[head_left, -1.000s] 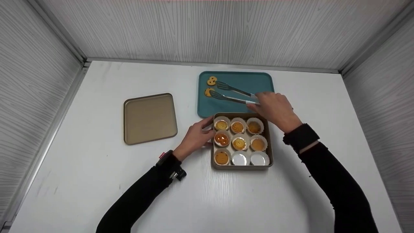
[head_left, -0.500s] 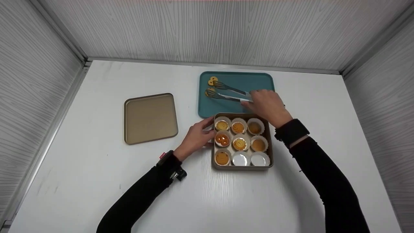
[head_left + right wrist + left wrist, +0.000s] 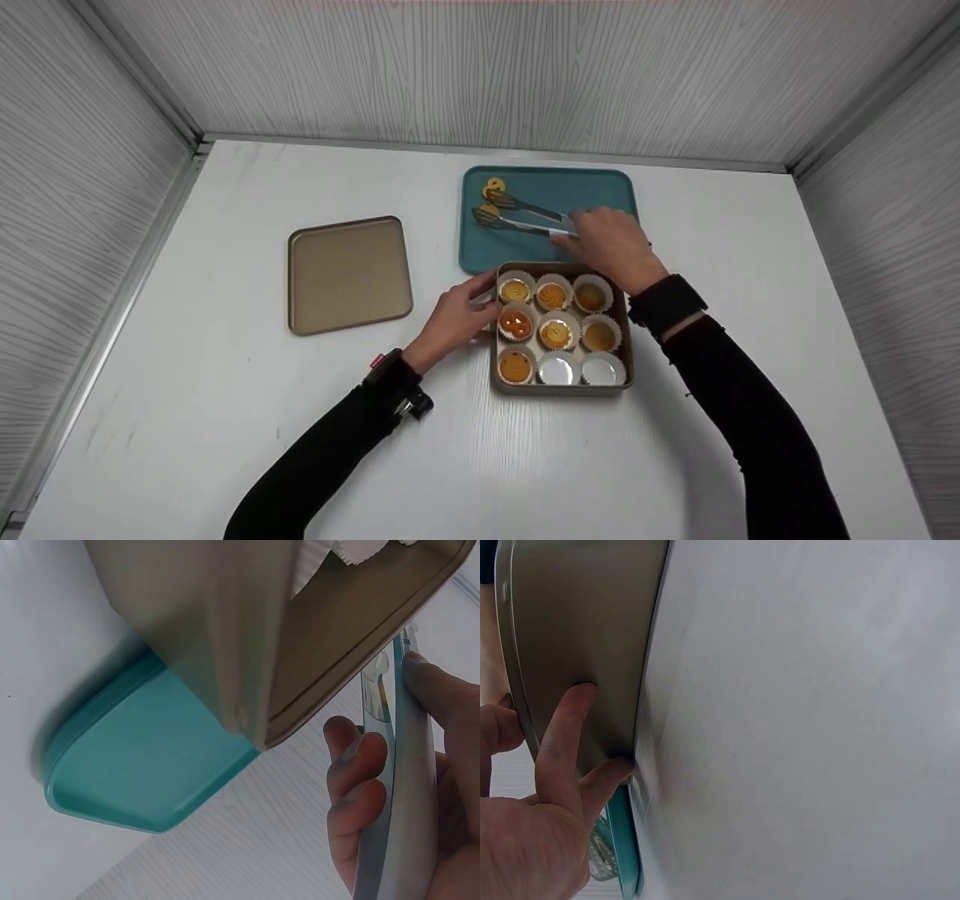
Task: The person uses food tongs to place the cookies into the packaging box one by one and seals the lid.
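My right hand [image 3: 611, 244] grips metal tongs [image 3: 525, 214] over the teal tray [image 3: 592, 187]. Their slotted tips reach the tray's left side, where two cookies lie; the nearer cookie [image 3: 489, 209] sits between the tips, the farther cookie [image 3: 493, 184] just beyond them. Straight fingers of my left hand [image 3: 459, 315] rest against the left wall of a gold square tin [image 3: 561, 388]. The tin holds paper cups, several with cookies and two empty ones [image 3: 579, 369]. In the left wrist view my fingers [image 3: 566, 727] touch the tin wall [image 3: 577, 615]. The right wrist view shows fingers [image 3: 356, 787] around the tongs' handle [image 3: 409, 787].
The tin's gold lid [image 3: 349, 274] lies flat on the white table [image 3: 225, 420], left of the tray. Grey panelled walls close in the table at the back and both sides. The tin's far edge nearly touches the tray's near edge.
My right hand has slid the tongs to the left across the tray, so the tips now reach the nearer cookie. The left hand and the tin have stayed put.
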`<state>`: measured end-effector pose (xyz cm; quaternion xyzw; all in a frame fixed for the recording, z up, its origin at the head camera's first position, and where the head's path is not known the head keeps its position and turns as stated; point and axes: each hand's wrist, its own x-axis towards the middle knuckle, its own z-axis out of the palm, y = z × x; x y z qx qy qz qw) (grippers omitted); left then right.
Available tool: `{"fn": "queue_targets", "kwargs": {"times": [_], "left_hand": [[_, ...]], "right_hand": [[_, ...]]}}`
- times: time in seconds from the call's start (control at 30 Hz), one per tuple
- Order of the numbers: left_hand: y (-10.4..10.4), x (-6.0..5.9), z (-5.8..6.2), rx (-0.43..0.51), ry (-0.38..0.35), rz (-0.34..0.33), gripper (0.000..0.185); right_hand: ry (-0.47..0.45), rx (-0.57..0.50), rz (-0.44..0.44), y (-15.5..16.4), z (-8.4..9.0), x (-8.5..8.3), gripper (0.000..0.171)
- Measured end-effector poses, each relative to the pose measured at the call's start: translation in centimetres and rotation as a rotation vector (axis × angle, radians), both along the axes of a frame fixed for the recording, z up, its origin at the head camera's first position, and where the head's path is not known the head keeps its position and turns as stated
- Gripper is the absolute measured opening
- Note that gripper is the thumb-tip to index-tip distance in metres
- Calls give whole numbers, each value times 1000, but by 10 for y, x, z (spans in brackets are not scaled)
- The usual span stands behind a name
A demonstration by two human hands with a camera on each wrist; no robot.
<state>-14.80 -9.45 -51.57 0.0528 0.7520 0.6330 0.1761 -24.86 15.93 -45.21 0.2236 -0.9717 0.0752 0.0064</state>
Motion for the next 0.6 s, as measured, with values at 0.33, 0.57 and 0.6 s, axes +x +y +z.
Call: {"fn": "queue_targets", "kwargs": {"times": [0.33, 0.57, 0.6], "left_hand": [[0, 1, 2, 32, -18, -1, 67], [0, 1, 2, 32, -16, 1, 67], [0, 1, 2, 33, -19, 1, 67]], "right_hand": [[27, -26, 4, 5, -6, 3, 41], [39, -34, 4, 14, -7, 8, 40], [40, -36, 6, 16, -7, 9, 40]]}}
